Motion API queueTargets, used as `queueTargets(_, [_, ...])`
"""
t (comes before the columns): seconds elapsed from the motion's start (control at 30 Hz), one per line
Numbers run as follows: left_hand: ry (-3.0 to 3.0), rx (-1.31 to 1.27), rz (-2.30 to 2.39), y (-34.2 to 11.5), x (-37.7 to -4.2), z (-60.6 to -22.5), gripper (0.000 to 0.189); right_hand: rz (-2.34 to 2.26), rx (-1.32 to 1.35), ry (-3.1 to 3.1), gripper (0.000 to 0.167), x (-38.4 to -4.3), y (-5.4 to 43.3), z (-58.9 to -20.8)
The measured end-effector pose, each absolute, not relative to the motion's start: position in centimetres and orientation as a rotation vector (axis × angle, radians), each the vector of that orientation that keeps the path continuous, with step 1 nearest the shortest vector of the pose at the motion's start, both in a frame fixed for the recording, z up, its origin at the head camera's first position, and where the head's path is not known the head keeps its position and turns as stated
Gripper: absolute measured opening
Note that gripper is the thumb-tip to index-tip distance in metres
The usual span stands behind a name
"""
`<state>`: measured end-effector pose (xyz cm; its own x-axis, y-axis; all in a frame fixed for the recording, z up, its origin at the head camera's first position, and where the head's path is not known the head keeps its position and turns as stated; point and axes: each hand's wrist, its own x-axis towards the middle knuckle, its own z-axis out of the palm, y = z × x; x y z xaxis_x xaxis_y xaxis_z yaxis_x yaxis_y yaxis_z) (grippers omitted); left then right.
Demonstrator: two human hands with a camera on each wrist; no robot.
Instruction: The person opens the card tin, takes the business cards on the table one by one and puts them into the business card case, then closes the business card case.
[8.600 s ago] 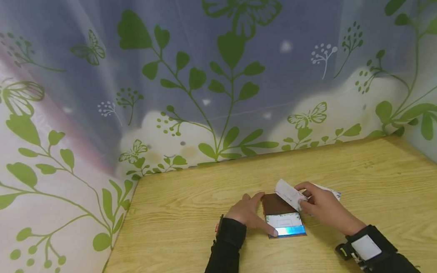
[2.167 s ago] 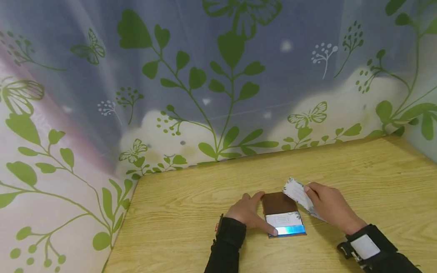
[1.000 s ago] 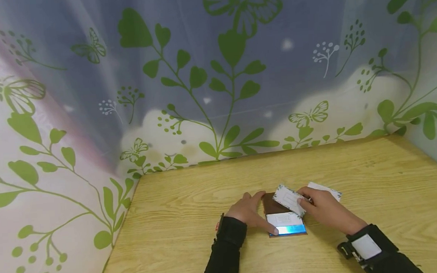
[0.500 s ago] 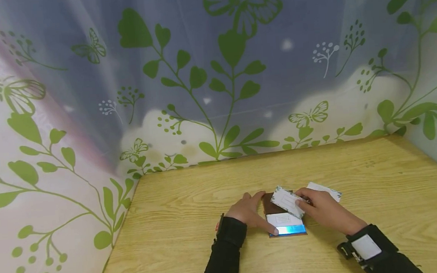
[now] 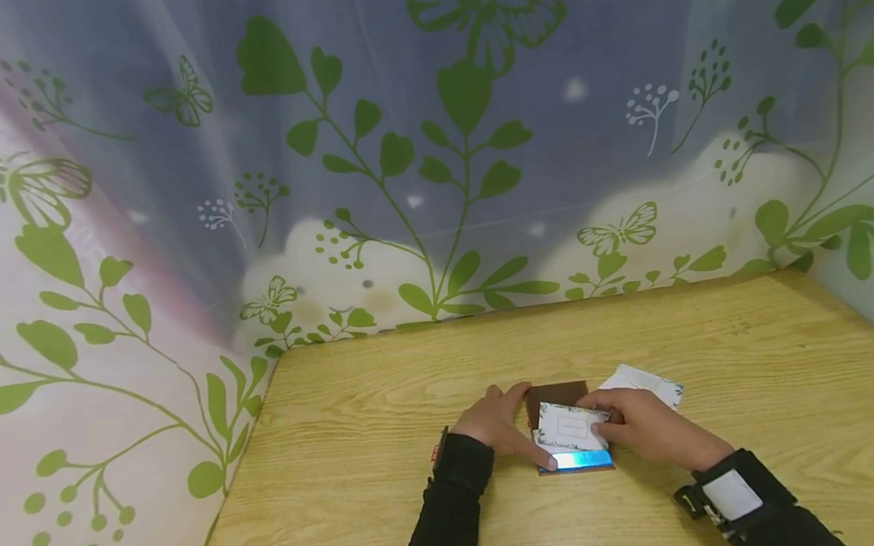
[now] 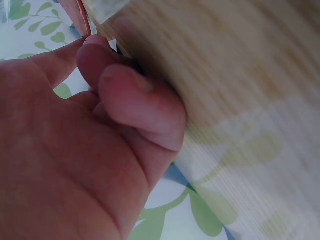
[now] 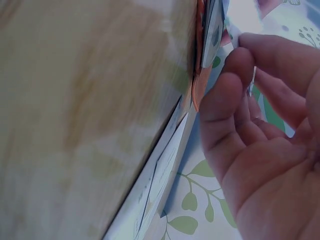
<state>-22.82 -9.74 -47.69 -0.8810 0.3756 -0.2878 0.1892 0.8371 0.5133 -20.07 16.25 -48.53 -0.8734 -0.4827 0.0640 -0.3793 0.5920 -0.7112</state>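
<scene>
A brown card holder lies opened on the table, with a shiny blue strip along its near pocket. My left hand grips it from the left, thumb on the strip's corner and a fingertip at the far edge. My right hand pinches a white card with a leafy border by its right side. The card lies nearly level over the pocket, its lower edge right at the strip. In the right wrist view, cards show in the orange-edged holder, close by the pinching fingertips.
Several loose white cards lie on the wood-grain table behind my right hand. A curtain printed with leaves and butterflies hangs behind the table and along its sides.
From a slanted position over the holder's far part, the card has come down toward me and turned level above the pocket. The left hand stays in place.
</scene>
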Motion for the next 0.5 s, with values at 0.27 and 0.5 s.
queueTargets(0.27, [2.636, 0.412, 0.679, -9.71, -22.74, -47.69, 0.12, -1.153, -0.757, 2.696, 0.03, -20.12, 16.15, -48.54])
queueTargets(0.5, [2.625, 0.397, 0.691, -9.67, -22.66, -47.65, 0.12, -1.134, -0.775, 2.658, 0.035, -20.22, 16.13, -48.51])
